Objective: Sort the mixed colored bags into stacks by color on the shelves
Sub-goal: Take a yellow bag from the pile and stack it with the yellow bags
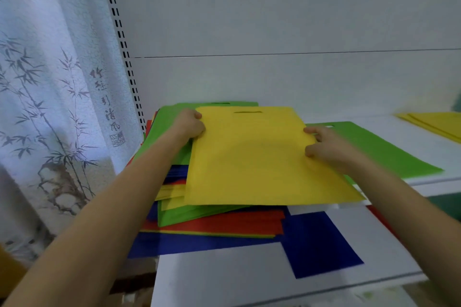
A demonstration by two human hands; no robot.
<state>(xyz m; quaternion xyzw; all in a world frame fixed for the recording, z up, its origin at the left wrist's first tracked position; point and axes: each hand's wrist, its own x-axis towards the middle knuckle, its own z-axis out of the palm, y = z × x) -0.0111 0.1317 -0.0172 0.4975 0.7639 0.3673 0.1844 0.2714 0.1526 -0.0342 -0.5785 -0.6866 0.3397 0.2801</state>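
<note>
Gripping flat yellow bag point(262, 157) with slot handle: left hand point(190, 124), right hand point(324, 146) pinch side edges.

Flat yellow bag point(259, 157) with slot handle atop mixed green, red, blue pile point(214, 222) on shelf point(249, 276)
</note>
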